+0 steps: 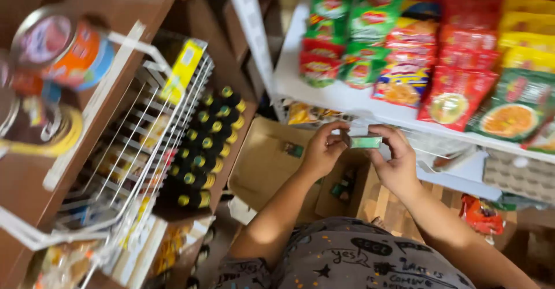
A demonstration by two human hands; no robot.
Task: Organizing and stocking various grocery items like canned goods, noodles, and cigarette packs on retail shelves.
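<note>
Head view, looking down: both hands meet in front of the white shelf [347,101], just below its front edge. Left hand [321,150] and right hand [393,159] together hold a small, flat green packet [366,142], each grip closed on one end by fingertips and thumb, the packet level between them. Packet sits above an open cardboard box [260,167] on the floor. On the shelf, stacked snack packets [404,46] in green, red and yellow reach to the front edge. To the left, a brown shelf unit carries a white wire basket [139,150] and, just beside it, rows of dark bottles with yellow-green caps [208,144]. Round tins [63,46] stand blurred at the upper left corner of that unit. Another red packet [483,215] lies low at right, under the white shelf.
</note>
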